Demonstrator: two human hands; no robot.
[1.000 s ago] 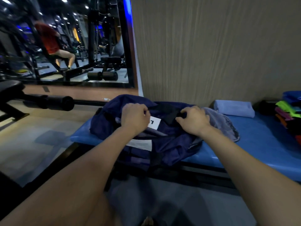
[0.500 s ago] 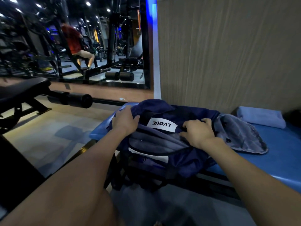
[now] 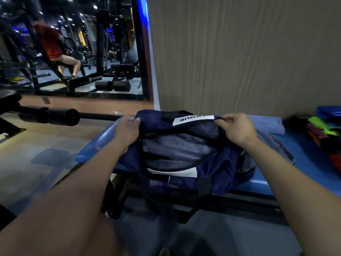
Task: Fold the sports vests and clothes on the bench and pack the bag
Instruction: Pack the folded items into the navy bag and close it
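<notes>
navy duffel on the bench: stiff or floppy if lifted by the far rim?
Likely floppy: the navy duffel sags and creases between the left hand and right hand pinching its rim. Probably light, since it looks slack. Its front overhangs the blue bench, so a push may slide it off.

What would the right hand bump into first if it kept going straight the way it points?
The right hand pinches the far rim of the bag and points left and away. Going on, it would probably meet the white label on that rim first, though depth is hard to judge.
</notes>
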